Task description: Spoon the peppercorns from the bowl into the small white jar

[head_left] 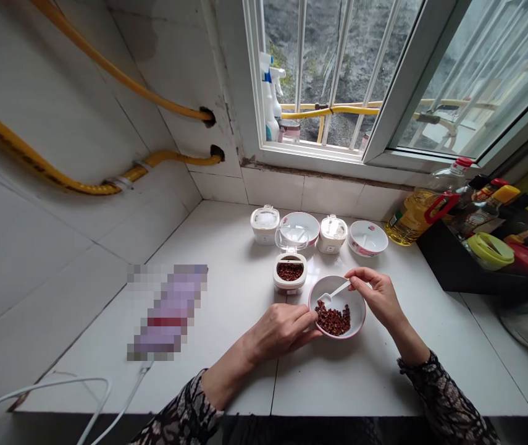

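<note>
On the left of the worktop [226,259] lie a blurred flat thing [167,312] and white cables [60,395], well apart from the hands; the open jar [290,274] with red-brown spice stands just behind and to the left of the bowl [338,307]. The left hand [282,330] pinches the left rim of the bowl, fingers pressed together; the bowl sits near the front middle, with spice [333,319] heaped in its front half. It looks light, smooth and breakable, so the rim is the safe hold. The right hand [377,295] pinches the thin spoon [335,292], its tip inside the bowl. Behind stand 2 jars and 2 bowls; a black tray [453,266] crowds the right; free room is in front.
</note>
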Demonstrator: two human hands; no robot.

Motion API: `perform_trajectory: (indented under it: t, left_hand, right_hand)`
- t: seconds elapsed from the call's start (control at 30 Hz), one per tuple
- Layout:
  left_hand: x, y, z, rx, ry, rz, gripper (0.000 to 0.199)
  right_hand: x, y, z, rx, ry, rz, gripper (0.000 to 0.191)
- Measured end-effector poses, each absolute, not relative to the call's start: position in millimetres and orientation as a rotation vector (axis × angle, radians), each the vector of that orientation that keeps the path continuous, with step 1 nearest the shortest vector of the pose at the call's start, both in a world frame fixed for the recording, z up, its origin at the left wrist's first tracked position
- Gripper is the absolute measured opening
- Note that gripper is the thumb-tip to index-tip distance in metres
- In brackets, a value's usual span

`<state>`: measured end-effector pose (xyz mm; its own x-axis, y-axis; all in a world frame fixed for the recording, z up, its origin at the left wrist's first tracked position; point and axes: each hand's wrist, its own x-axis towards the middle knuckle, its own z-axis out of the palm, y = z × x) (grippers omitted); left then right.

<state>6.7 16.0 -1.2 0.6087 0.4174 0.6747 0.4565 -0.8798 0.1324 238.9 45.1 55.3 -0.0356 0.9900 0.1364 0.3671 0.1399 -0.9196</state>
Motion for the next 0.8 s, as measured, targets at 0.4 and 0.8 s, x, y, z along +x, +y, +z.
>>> perform_trajectory:
  t: [0.4, 0.8]
  left_hand:
    - [8, 17, 0, -2.753, -0.736, -1.162, 0.032]
    - [7, 16, 0, -2.765, -0.733, -1.150, 0.031]
  right_hand:
    - [194, 56, 68, -1.015, -1.935, 0.149, 0.016]
    - [234, 45, 78, -1.094, -2.079, -0.025, 0.016]
